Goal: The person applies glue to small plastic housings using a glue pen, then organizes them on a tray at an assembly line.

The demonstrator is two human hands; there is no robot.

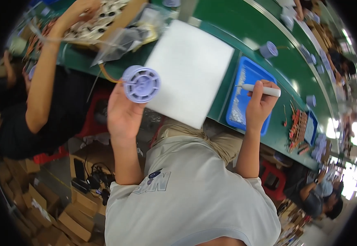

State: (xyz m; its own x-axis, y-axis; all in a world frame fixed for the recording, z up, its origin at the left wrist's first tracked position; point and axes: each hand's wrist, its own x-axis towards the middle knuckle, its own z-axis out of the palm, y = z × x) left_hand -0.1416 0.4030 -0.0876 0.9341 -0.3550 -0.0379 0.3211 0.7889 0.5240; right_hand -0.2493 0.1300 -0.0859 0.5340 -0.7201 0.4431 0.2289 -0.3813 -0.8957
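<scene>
First, at far left, has a co-worker's arm (41,88) nearby, stretched over an open cardboard box (125,18) of white pieces with black dots, with clear plastic bags (123,43) slumped just beside the box.

Next toward the right, holds a round lilac slotted housing (141,84) in the left grip (123,110), in the air near the left edge of a white foam pad (188,69), slotted face toward the head. Has the left grip closed around the back of the housing; cannot tell the exact finger placement, hidden behind the rim. Shows an orange cable (109,74) at the housing's left side, hanging free of the fingers.

In the middle, has the pad lying on the green surface (223,18), one corner jutting toward the lap.

At right, pinches a white pen-shaped tool (272,91) between thumb and fingers of the right grip (261,100), over a blue tray (262,69) of tiny pale pieces. Points the thin tip leftward; cannot tell whether touching or carrying a piece.

Farther right, has another lilac housing (268,50) and a bundle of red-wired parts (297,125) well apart.

Seems to be at the step of fetching a small piece for the housing. Would probably call next for bringing the tip across to the slotted face, with the housing steady and the cable out of the way.
</scene>
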